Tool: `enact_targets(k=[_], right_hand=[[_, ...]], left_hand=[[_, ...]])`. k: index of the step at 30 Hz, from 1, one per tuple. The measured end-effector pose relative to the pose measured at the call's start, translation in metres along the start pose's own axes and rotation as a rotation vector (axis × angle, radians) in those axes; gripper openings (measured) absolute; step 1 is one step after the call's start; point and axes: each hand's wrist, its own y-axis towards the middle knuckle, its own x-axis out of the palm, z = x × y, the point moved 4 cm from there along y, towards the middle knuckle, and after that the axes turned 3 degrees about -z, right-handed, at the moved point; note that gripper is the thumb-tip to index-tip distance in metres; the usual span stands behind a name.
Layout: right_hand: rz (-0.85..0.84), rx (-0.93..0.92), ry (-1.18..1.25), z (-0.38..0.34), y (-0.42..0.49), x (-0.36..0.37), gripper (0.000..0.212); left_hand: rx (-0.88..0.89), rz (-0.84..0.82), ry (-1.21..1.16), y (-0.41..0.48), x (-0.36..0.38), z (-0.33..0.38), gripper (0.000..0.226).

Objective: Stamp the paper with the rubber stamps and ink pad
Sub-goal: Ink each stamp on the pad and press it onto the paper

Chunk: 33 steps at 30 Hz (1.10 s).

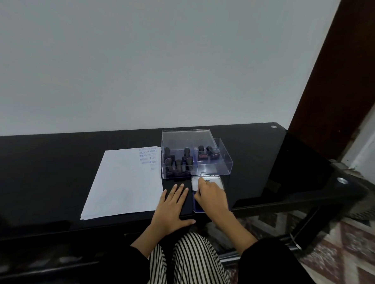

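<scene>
A stack of white paper (pixel 124 182) lies on the black table, with blue stamp prints near its far right corner. Right of it stands a clear plastic box (pixel 222 162) holding several dark rubber stamps (pixel 179 163). In front of the box lies the ink pad (pixel 214 183), its silvery lid swung up and a blue base below it. My right hand (pixel 212 198) covers the pad and its fingertips touch the lid's near edge. My left hand (pixel 173 205) rests flat on the table between paper and pad, fingers straight.
The clear box lid (pixel 188 139) sits on top of the box at the back. The black glass table (pixel 52 168) ends close to my striped-trousered knees. A dark wooden door frame (pixel 335 84) and patterned floor (pixel 349 256) are to the right.
</scene>
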Motion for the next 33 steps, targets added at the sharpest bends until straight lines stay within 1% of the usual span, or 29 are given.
enact_targets(k=[2, 4, 6, 10, 12, 14, 15, 16, 19, 23, 25, 27, 31, 32, 33], right_hand=[[-0.026, 0.003, -0.005, 0.001, 0.003, 0.000, 0.007], [-0.036, -0.010, -0.022, 0.002, 0.004, 0.001, 0.016], [-0.037, -0.014, -0.015, 0.003, 0.003, 0.002, 0.021], [0.025, -0.003, 0.009, 0.001, 0.002, 0.013, 0.011], [0.124, -0.002, 0.003, 0.001, -0.001, 0.015, 0.002], [0.198, -0.025, -0.049, -0.004, -0.007, 0.014, 0.028], [0.203, -0.022, -0.070, -0.003, -0.009, 0.013, 0.037], [0.208, -0.014, -0.065, -0.002, -0.012, 0.015, 0.041], [0.213, -0.013, -0.018, 0.000, -0.021, 0.022, 0.041], [0.218, -0.040, 0.019, 0.001, -0.028, 0.028, 0.038], [0.189, -0.004, 0.018, 0.000, -0.026, 0.025, 0.039], [0.177, 0.025, -0.012, -0.001, -0.022, 0.019, 0.042], [0.222, 0.005, -0.004, -0.002, -0.006, 0.018, 0.052], [0.215, 0.006, -0.010, -0.002, -0.003, 0.016, 0.051], [0.170, 0.023, -0.014, -0.002, -0.002, 0.013, 0.047]], left_hand=[[-0.002, 0.006, -0.003, 0.000, 0.000, 0.000, 0.122], [0.000, 0.001, 0.005, 0.000, 0.001, 0.000, 0.125], [-0.004, 0.005, 0.015, 0.001, 0.004, -0.001, 0.118], [-0.002, 0.017, 0.015, 0.002, 0.005, -0.002, 0.113], [-0.001, 0.024, 0.019, 0.002, 0.006, -0.002, 0.113], [-0.003, 0.027, 0.027, 0.002, 0.006, -0.002, 0.111], [-0.005, 0.025, 0.027, 0.002, 0.006, -0.002, 0.108], [-0.007, 0.020, 0.022, 0.001, 0.006, -0.002, 0.105], [-0.004, 0.023, 0.007, 0.000, 0.005, -0.002, 0.098], [-0.004, 0.020, 0.009, 0.000, 0.005, -0.002, 0.097], [-0.004, 0.019, 0.007, 0.000, 0.005, -0.001, 0.097], [-0.003, 0.017, 0.004, 0.000, 0.005, -0.001, 0.097], [0.001, 0.016, 0.000, 0.000, 0.005, -0.002, 0.097], [0.002, 0.016, -0.001, 0.000, 0.005, -0.002, 0.097], [0.002, 0.016, 0.000, 0.000, 0.006, -0.002, 0.097]])
